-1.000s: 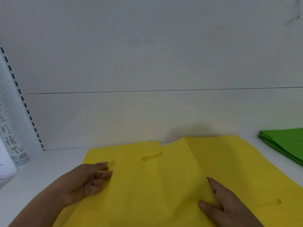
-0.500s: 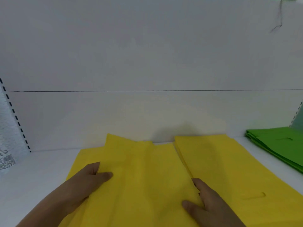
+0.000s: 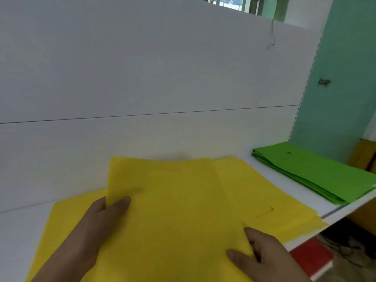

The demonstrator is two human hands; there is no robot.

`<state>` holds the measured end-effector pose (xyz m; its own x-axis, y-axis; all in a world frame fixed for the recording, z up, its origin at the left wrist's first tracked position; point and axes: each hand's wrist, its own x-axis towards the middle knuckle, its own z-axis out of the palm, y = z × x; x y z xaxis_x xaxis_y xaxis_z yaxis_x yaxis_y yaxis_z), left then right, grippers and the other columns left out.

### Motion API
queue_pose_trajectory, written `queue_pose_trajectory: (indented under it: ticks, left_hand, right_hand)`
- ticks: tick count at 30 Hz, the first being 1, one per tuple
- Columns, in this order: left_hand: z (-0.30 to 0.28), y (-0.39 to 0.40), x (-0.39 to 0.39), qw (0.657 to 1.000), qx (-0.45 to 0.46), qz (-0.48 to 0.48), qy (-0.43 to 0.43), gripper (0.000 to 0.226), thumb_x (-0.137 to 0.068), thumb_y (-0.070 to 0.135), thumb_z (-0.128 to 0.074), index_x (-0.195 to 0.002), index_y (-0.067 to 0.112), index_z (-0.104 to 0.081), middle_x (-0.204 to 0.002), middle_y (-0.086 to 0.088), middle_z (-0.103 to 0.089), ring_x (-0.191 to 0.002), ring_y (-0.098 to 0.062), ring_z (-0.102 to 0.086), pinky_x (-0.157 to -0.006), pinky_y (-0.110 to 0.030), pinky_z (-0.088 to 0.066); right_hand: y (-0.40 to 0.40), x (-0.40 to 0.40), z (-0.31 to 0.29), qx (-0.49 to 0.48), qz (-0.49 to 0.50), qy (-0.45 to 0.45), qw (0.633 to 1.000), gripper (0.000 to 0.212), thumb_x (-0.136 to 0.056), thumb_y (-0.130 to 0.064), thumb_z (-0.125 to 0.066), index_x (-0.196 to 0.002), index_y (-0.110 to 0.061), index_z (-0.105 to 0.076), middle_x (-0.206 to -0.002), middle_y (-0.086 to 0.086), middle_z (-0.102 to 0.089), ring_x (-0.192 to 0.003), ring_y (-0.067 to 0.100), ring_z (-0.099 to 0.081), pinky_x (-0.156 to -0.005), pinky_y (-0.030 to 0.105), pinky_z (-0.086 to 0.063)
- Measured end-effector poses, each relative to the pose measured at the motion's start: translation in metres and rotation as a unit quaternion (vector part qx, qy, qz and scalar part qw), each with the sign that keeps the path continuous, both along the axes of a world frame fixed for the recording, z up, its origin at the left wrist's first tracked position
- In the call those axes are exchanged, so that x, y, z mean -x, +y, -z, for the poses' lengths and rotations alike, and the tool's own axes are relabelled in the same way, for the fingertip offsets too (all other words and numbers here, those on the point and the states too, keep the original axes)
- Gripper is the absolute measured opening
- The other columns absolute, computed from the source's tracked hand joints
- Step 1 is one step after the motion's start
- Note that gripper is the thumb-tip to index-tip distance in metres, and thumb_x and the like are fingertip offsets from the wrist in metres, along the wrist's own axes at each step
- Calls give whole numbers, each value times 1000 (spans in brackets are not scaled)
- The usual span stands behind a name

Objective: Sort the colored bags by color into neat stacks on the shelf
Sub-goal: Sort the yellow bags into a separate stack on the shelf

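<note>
On the white shelf (image 3: 270, 169) your left hand (image 3: 97, 224) and right hand (image 3: 262, 259) each pinched one top yellow bag (image 3: 173, 200) over two more; one green stack (image 3: 313, 171) lay right.

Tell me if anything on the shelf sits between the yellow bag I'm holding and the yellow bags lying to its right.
Nothing visible does. The top yellow bag, held by the left hand and right hand, already overlaps the yellow pile. The green stack lies farther right, apart from it, on the white shelf.
</note>
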<state>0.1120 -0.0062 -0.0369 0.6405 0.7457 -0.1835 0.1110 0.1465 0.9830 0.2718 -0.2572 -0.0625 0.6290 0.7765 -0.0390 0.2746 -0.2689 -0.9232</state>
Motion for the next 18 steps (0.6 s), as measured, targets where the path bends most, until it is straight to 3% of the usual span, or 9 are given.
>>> queue_pose_trajectory:
  ticks: [3,7,9,11,12,15,17,18]
  left_hand:
    - [-3,-26,-20,999,-36,28,-8,21,-95,20,-54,-98,5,-68,-86,-15,-75,-75,-34,-72,-71,-43,-56]
    - [-6,-71,-56,993,-100,63,-13,17,-94,18,-58,-93,6,-70,-82,-11,-75,-69,-28,-71,-67,-39,-55]
    - [-6,-97,-77,987,-137,79,-10,15,-93,17,-59,-91,8,-70,-79,-8,-75,-67,-22,-71,-63,-35,-55]
    - [-5,-125,-100,982,-165,94,-6,13,-92,19,-61,-92,11,-72,-80,-5,-76,-71,-22,-72,-66,-38,-57]
    - [-3,-140,-112,980,-170,99,-4,13,-92,20,-62,-92,13,-72,-82,-5,-76,-73,-24,-73,-69,-41,-58]
    - [1,-189,-147,977,-178,115,5,12,-92,20,-62,-91,12,-71,-81,-4,-75,-73,-25,-72,-68,-41,-58]
    - [3,-221,-167,976,-183,117,6,11,-92,19,-62,-89,13,-71,-79,-2,-75,-73,-25,-72,-66,-39,-59]
    - [5,-235,-176,975,-187,116,1,10,-92,18,-62,-88,14,-71,-77,1,-75,-72,-22,-72,-63,-36,-59]
  right_hand:
    - [-35,-2,6,24,70,-62,995,31,-80,-50,-66,-109,-43,-59,-102,-24,-69,-92,-2,-66,-87,29,-53]
    - [-89,-8,8,26,116,-173,978,40,-74,-62,-54,-112,-53,-48,-110,-52,-45,-102,-20,-51,-85,11,-45]
    - [-119,-12,9,33,130,-184,974,39,-75,-62,-52,-112,-55,-44,-110,-57,-36,-103,-25,-45,-77,3,-40]
    - [-155,-22,10,53,150,-169,973,28,-84,-45,-61,-107,-52,-46,-106,-49,-49,-98,-25,-46,-72,1,-38]
    - [-174,-30,13,56,165,-162,971,26,-86,-38,-64,-106,-48,-49,-102,-35,-60,-96,-22,-49,-71,2,-39]
    - [-228,-54,16,103,191,-152,964,30,-84,-44,-63,-110,-33,-54,-104,-9,-66,-93,-3,-59,-72,5,-41]
    - [-258,-69,14,122,197,-176,957,45,-80,-57,-55,-119,-35,-47,-112,-13,-61,-93,-3,-55,-74,4,-39]
    - [-271,-76,11,130,199,-192,952,45,-84,-54,-55,-124,-40,-39,-117,-17,-55,-97,-5,-51,-76,2,-37]
